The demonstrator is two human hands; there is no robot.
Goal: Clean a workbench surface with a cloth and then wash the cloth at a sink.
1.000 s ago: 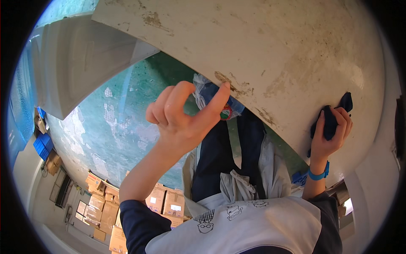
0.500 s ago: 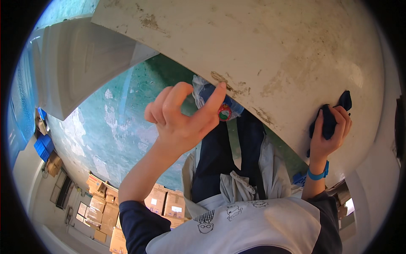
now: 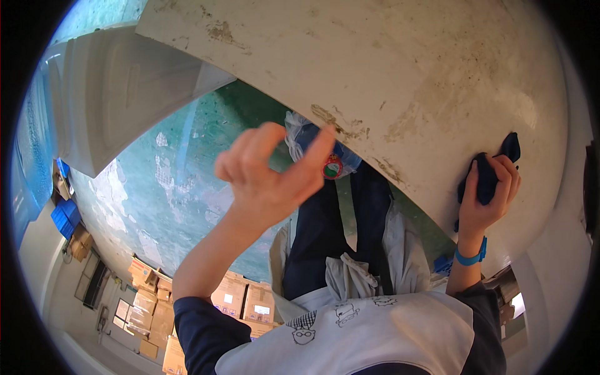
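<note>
- Against the stained off-white curved panel (image 3: 400, 69), the right hand (image 3: 484, 197) clamps a crumpled dark blue cloth (image 3: 484, 178), fingers folded around the soft wad so that one pointed corner sticks up above the knuckles.
- Pressed by that hand, the cloth touches the panel's smooth, hard face near its right side; brown smears and fine speckles mark the surface around it.
- On the same wrist sits a bright blue band (image 3: 470, 257).
- Raised at centre, the left hand (image 3: 269, 178) holds nothing: its fingers are loosely curled and the thumb stretches out toward the panel's lower edge, whether it touches cannot be told.
- Just beyond the thumb tip lies a clear plastic bottle with a blue wrap and a round red-and-green cap (image 3: 325, 156), tucked under the panel's edge.
- Below, the person's white printed apron (image 3: 362, 331) and dark navy sleeves fill the foreground.
- Farther off, a worn teal floor (image 3: 162, 181) shows patchy, peeling paint, with stacked brown cardboard boxes (image 3: 240, 300) and blue crates (image 3: 65, 219) along its edge.
</note>
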